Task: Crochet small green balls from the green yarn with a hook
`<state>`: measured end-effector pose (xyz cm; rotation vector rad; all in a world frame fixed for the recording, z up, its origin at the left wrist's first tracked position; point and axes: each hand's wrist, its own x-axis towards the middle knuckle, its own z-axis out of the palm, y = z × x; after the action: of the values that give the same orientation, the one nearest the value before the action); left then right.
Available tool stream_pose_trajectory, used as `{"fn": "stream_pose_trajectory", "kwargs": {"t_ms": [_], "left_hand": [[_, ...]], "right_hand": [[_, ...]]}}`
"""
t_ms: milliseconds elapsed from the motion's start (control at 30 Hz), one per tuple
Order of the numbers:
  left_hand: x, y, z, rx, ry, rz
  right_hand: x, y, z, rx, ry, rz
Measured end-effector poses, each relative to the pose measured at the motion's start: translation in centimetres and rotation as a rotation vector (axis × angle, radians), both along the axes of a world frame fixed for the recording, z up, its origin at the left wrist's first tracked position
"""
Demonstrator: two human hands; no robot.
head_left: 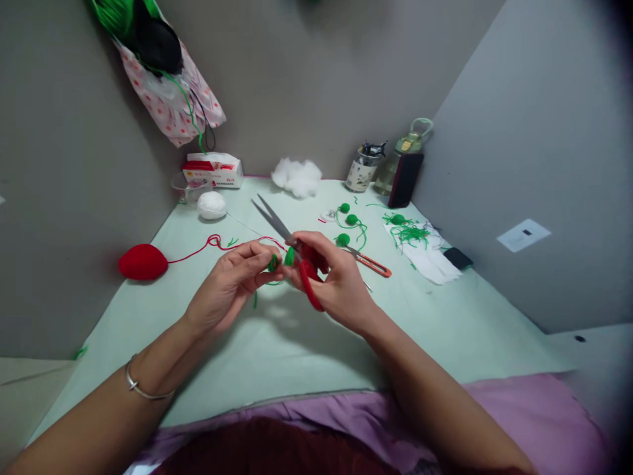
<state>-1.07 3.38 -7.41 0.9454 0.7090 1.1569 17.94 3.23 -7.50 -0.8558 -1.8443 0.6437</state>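
Note:
My right hand [334, 277] is closed around the red handles of a pair of scissors [277, 224], whose open steel blades point up and to the left. Its fingertips also touch a small green yarn piece [289, 256]. My left hand [237, 277] pinches the same green piece from the left, with a short green strand [273, 262] between its fingers. Both hands are raised over the pale green table [277, 336], close together.
A red yarn ball [143, 262] with a loose red strand lies at the left. A white ball [211, 205], a tissue box [212, 170], stuffing [297, 177], green pompoms [349, 221], green scraps [409, 232], an orange cutter [372, 262], a jar [363, 170] and a bottle [404, 155] stand beyond.

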Motion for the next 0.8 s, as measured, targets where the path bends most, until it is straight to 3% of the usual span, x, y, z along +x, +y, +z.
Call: {"fn": "stream_pose_trajectory", "kwargs": {"t_ms": [100,200,367,800], "left_hand": [[-0.2,0.1,0.1,-0.019,-0.097,0.07],[-0.2,0.2,0.1,-0.012,-0.165,0.096],[0.0,0.0,0.3,-0.024,-0.239,0.137],[0.0,-0.1,0.0,-0.011,-0.171,0.177]], "right_hand": [[-0.4,-0.3,-0.2,0.23,-0.277,-0.149],[-0.8,-0.5,-0.5,0.317,-0.451,-0.245],[-1.2,-0.5,-0.9,0.35,-0.535,-0.293],[-1.3,-0.5,-1.3,0.352,-0.618,-0.369]]}}
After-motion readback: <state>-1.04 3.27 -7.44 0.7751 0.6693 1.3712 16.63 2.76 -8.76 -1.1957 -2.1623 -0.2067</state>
